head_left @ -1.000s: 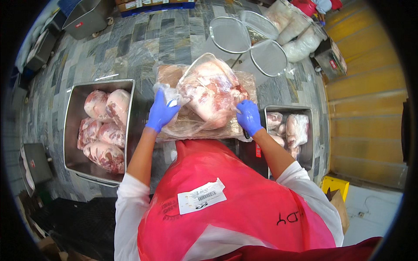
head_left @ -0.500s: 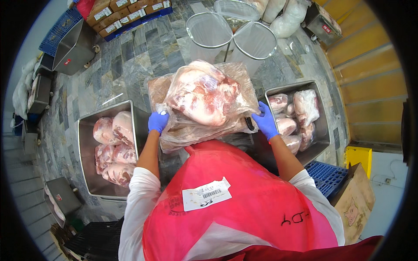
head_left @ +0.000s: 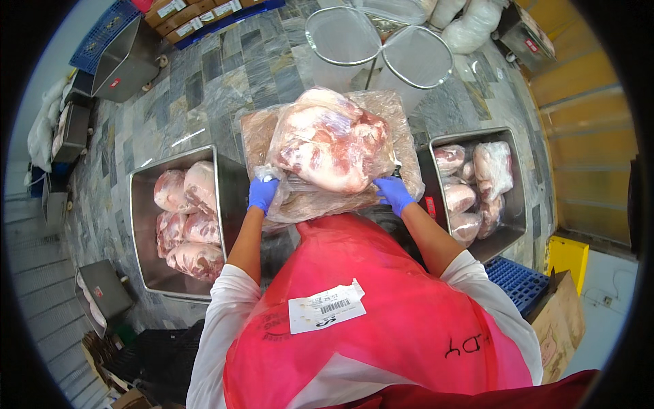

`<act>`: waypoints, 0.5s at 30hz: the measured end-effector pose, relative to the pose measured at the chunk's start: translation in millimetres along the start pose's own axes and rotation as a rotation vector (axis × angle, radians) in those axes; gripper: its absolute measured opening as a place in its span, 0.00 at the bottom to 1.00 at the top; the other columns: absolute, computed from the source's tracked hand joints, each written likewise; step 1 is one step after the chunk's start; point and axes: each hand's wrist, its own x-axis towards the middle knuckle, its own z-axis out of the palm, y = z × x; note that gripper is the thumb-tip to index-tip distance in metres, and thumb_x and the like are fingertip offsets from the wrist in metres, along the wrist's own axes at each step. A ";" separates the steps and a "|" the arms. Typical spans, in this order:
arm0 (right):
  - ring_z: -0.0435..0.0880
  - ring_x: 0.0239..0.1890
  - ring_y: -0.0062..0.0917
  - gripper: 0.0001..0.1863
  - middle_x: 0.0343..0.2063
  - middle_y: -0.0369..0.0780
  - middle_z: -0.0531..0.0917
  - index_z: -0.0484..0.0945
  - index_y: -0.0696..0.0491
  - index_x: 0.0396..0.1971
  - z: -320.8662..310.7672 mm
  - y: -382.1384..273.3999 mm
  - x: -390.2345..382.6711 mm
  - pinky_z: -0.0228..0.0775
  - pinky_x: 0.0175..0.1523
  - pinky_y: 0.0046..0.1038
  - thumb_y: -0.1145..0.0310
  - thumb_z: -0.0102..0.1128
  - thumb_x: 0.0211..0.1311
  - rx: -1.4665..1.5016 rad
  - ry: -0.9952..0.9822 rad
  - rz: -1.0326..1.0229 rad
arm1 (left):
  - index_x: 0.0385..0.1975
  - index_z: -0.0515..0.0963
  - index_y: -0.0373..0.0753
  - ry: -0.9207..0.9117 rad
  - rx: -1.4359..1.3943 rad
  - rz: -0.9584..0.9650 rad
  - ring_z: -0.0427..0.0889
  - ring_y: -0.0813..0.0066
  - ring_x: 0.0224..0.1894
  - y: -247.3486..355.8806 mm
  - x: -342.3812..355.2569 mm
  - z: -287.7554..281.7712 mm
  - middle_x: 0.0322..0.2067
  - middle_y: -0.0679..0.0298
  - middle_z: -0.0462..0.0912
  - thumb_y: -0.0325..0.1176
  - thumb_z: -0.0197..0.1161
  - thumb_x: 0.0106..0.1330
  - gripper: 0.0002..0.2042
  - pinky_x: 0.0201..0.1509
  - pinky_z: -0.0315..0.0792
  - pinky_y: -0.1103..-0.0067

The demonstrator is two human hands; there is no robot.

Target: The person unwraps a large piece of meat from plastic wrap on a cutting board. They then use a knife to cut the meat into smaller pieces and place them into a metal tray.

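A large raw cut of meat [head_left: 334, 143] lies on clear plastic film [head_left: 402, 116] over a flat board in front of me. My left hand [head_left: 263, 194], in a blue glove, is closed on the bunched edge of a clear plastic bag [head_left: 283, 187] at the meat's left side. My right hand [head_left: 394, 193], gloved alike, is at the right front of the meat with its fingers curled. It closes round what looks like a black-handled knife [head_left: 397, 169], whose handle sticks out above the fingers. The hand hides most of this knife.
Steel tubs hold cuts of meat on my left [head_left: 139, 252] and right [head_left: 521, 198]. Beyond the board stand round hoops [head_left: 343, 35] with clear bags. A blue plastic crate [head_left: 518, 283] is at the lower right. Boxes [head_left: 194, 17] and more steel bins [head_left: 126, 65] stand farther off.
My right hand has moved in from the board's right edge toward the meat and closed over the black handle. My left hand still grips the plastic bag. The whole view has shifted slightly.
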 end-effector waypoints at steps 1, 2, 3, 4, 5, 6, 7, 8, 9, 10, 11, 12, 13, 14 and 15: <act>0.83 0.52 0.35 0.28 0.55 0.46 0.82 0.75 0.55 0.61 0.9 -2.2 6.0 0.77 0.57 0.41 0.52 0.62 0.69 0.099 -0.057 0.069 | 0.46 0.84 0.32 -0.020 0.039 -0.001 0.89 0.54 0.44 3.5 -2.4 -0.8 0.40 0.46 0.89 0.46 0.74 0.57 0.24 0.47 0.80 0.63; 0.83 0.52 0.35 0.25 0.57 0.45 0.82 0.75 0.53 0.61 2.9 -4.0 10.9 0.77 0.57 0.42 0.53 0.59 0.72 0.200 -0.111 0.138 | 0.47 0.84 0.32 -0.043 0.078 0.000 0.89 0.53 0.45 11.5 -3.2 -2.6 0.41 0.46 0.89 0.46 0.74 0.57 0.25 0.47 0.80 0.63; 0.83 0.52 0.35 0.24 0.56 0.44 0.82 0.75 0.52 0.61 6.2 -4.1 15.1 0.77 0.57 0.42 0.53 0.57 0.73 0.240 -0.154 0.149 | 0.48 0.84 0.33 -0.066 0.117 0.000 0.89 0.53 0.46 19.1 -4.9 -3.7 0.42 0.46 0.89 0.46 0.74 0.57 0.25 0.48 0.80 0.63; 0.83 0.52 0.35 0.23 0.56 0.44 0.82 0.75 0.51 0.61 6.2 -1.5 16.7 0.78 0.58 0.43 0.54 0.54 0.75 0.301 -0.180 0.161 | 0.47 0.84 0.33 -0.051 0.253 0.035 0.89 0.51 0.46 53.2 -11.2 -1.3 0.43 0.46 0.89 0.46 0.74 0.58 0.24 0.47 0.80 0.63; 0.83 0.52 0.35 0.22 0.55 0.44 0.83 0.75 0.51 0.61 10.6 -2.3 17.3 0.78 0.58 0.43 0.54 0.51 0.77 0.347 -0.221 0.170 | 0.47 0.84 0.33 -0.035 0.307 0.003 0.89 0.51 0.46 65.3 -13.0 -1.6 0.43 0.44 0.88 0.45 0.73 0.58 0.23 0.47 0.80 0.63; 0.84 0.51 0.34 0.21 0.55 0.43 0.83 0.75 0.49 0.62 15.5 1.2 23.1 0.79 0.56 0.42 0.55 0.51 0.77 0.394 -0.220 0.133 | 0.46 0.84 0.32 -0.019 0.358 -0.031 0.89 0.50 0.46 72.7 -11.5 -0.9 0.43 0.43 0.88 0.45 0.73 0.59 0.23 0.48 0.80 0.63; 0.84 0.50 0.33 0.21 0.54 0.41 0.83 0.75 0.48 0.62 20.6 10.0 34.6 0.80 0.54 0.41 0.55 0.52 0.77 0.440 -0.218 0.097 | 0.46 0.84 0.32 -0.004 0.407 -0.068 0.89 0.50 0.47 74.9 -9.1 -0.9 0.43 0.42 0.88 0.45 0.72 0.59 0.23 0.48 0.80 0.63; 0.84 0.48 0.31 0.21 0.54 0.40 0.83 0.74 0.47 0.63 28.2 11.9 40.5 0.81 0.52 0.41 0.56 0.52 0.77 0.473 -0.226 0.062 | 0.44 0.84 0.33 0.048 0.293 -0.083 0.89 0.53 0.42 55.3 -4.7 -1.3 0.38 0.50 0.89 0.41 0.69 0.62 0.18 0.44 0.80 0.63; 0.84 0.49 0.32 0.21 0.54 0.40 0.83 0.74 0.47 0.64 35.6 14.0 46.0 0.80 0.54 0.41 0.56 0.51 0.77 0.493 -0.193 0.001 | 0.45 0.84 0.34 0.070 -0.052 -0.222 0.89 0.55 0.41 36.4 -0.8 -0.6 0.38 0.52 0.89 0.40 0.68 0.63 0.16 0.44 0.80 0.64; 0.84 0.51 0.33 0.22 0.55 0.40 0.83 0.73 0.48 0.65 39.3 16.8 51.4 0.80 0.55 0.41 0.57 0.50 0.78 0.527 -0.143 -0.065 | 0.45 0.83 0.35 0.073 -0.394 -0.346 0.88 0.57 0.41 38.1 2.0 4.1 0.38 0.55 0.88 0.39 0.67 0.64 0.15 0.44 0.81 0.65; 0.84 0.52 0.34 0.22 0.56 0.40 0.83 0.73 0.48 0.66 41.4 19.1 56.5 0.80 0.56 0.41 0.57 0.48 0.79 0.560 -0.093 -0.130 | 0.46 0.83 0.36 0.077 -0.738 -0.467 0.88 0.58 0.40 38.7 2.4 7.3 0.38 0.57 0.87 0.38 0.66 0.66 0.14 0.43 0.81 0.66; 0.84 0.52 0.34 0.22 0.57 0.40 0.82 0.72 0.49 0.67 43.0 20.3 62.2 0.80 0.57 0.40 0.57 0.47 0.80 0.662 -0.054 -0.194 | 0.48 0.81 0.39 -0.008 -0.912 -0.578 0.85 0.64 0.38 37.1 -1.6 7.6 0.38 0.62 0.84 0.35 0.65 0.68 0.12 0.43 0.81 0.70; 0.84 0.53 0.34 0.23 0.57 0.39 0.82 0.71 0.50 0.68 47.1 22.2 68.3 0.80 0.57 0.39 0.57 0.46 0.80 0.760 -0.019 -0.256 | 0.47 0.81 0.39 -0.082 -0.870 -0.557 0.85 0.65 0.38 29.4 -7.0 6.2 0.38 0.62 0.84 0.35 0.66 0.68 0.12 0.43 0.80 0.70; 0.84 0.54 0.35 0.23 0.58 0.39 0.82 0.71 0.50 0.68 49.4 24.5 73.4 0.80 0.57 0.38 0.58 0.45 0.81 0.856 0.017 -0.318 | 0.47 0.81 0.39 -0.154 -0.828 -0.536 0.85 0.65 0.38 21.7 -12.9 4.0 0.37 0.61 0.84 0.35 0.67 0.67 0.12 0.44 0.80 0.71; 0.83 0.56 0.36 0.24 0.61 0.41 0.80 0.70 0.50 0.69 46.5 26.7 76.9 0.79 0.60 0.40 0.59 0.42 0.81 0.876 0.002 -0.283 | 0.47 0.82 0.38 -0.225 -0.788 -0.515 0.85 0.66 0.38 13.8 -20.4 2.7 0.37 0.61 0.84 0.35 0.67 0.67 0.12 0.44 0.80 0.71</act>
